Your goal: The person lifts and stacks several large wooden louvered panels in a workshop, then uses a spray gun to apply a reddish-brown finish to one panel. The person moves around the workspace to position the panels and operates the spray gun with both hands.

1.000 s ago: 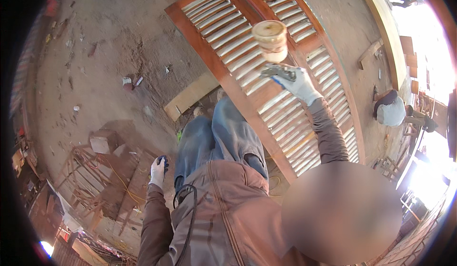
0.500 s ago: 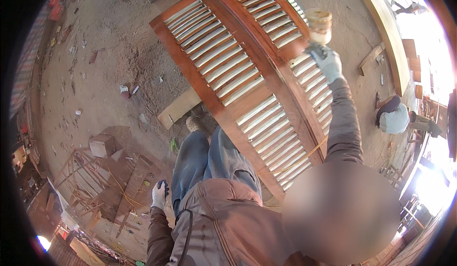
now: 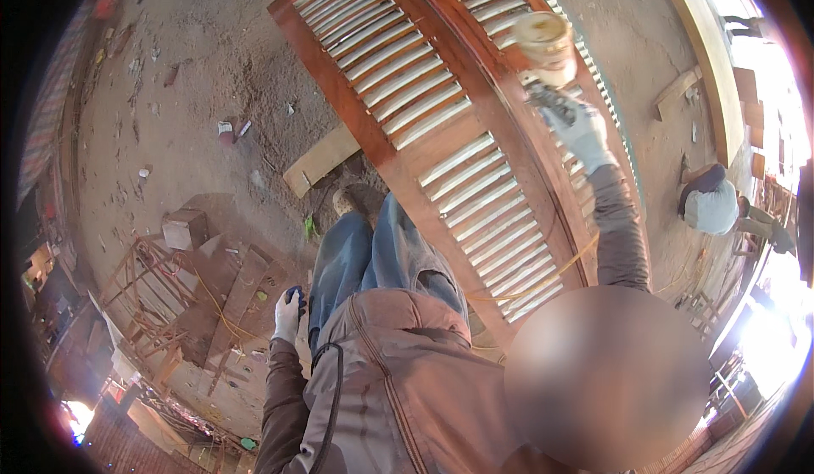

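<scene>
My right hand (image 3: 585,131), in a pale glove, is closed round a spray gun (image 3: 555,105) with a cloudy, stained cup (image 3: 544,40) on top. Arm outstretched, I hold it over the farther of two reddish-brown louvred shutters (image 3: 475,126), which lie side by side with pale slats. Motion smears the gun and cup. A thin yellow hose (image 3: 551,277) crosses the near end of the shutters. Low beside my left thigh hangs my left hand (image 3: 289,315), in a white glove with dark blue fingers. Its fingers are curled, and nothing shows in them.
A wooden plank (image 3: 318,162) sticks out from under the shutters near my feet. At left lie a wooden frame (image 3: 144,296), a box (image 3: 185,229) and boards. A long pale beam (image 3: 708,67) runs along the right, near a bent-over person (image 3: 712,203). Litter dots the dirt floor.
My right hand has swung the spray gun leftward, from the outer edge of the farther shutter to over its slats. My left hand stays low at my side. The view has shifted slightly.
</scene>
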Motion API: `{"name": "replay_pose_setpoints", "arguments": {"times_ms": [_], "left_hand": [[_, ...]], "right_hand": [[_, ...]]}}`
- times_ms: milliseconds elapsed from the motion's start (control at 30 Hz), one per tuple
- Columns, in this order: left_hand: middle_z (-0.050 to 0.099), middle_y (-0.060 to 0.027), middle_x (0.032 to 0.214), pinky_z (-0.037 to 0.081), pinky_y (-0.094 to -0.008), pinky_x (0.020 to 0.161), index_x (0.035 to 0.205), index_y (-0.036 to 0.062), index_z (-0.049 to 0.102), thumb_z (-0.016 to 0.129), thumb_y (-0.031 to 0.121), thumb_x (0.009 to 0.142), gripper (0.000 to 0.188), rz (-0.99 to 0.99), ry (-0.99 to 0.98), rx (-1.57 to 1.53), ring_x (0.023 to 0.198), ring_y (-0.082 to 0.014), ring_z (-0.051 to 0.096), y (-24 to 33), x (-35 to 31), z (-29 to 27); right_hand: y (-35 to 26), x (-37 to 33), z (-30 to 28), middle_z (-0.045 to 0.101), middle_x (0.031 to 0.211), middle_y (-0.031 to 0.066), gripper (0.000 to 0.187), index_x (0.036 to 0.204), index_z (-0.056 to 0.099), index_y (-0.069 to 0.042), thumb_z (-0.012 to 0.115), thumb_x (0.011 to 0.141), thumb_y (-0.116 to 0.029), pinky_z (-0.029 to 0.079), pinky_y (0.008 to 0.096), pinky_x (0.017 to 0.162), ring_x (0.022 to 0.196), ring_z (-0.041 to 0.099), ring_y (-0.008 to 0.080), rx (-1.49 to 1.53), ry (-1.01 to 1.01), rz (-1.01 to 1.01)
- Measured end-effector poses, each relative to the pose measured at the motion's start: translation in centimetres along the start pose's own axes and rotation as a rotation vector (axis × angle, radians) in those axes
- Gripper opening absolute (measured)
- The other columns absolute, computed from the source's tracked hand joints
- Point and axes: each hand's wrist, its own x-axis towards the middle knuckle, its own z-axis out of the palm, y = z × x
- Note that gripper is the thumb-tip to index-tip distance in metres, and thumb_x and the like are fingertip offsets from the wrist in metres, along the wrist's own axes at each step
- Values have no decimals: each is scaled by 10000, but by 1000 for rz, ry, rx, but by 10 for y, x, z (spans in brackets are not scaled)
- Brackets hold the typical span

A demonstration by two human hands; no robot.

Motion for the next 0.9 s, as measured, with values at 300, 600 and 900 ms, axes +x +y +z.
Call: {"name": "replay_pose_setpoints", "arguments": {"times_ms": [300,600,900], "left_hand": [[678,-2,1041,504,-277,686,1225,94,656,568,255,1016,279,77,8,56,829,-125,639,22,3,1],[671,4,1016,497,-270,696,1219,99,650,583,279,1015,279,15,14,38,820,-116,624,-9,-14,9],[669,-8,971,492,-255,651,1189,67,652,584,230,1004,256,62,-74,12,774,-108,623,-26,-10,24]], "right_hand": [[-98,-78,54,739,929,17,349,1195,706,-49,780,885,-192,547,263,656,749,653,72,876,-544,172],[39,-42,-10,740,832,118,399,1111,734,-52,736,880,-378,553,350,740,757,722,201,279,-87,310],[140,-27,-66,729,971,168,456,1150,708,-179,622,885,-540,540,459,823,924,690,365,-473,277,302]]}}
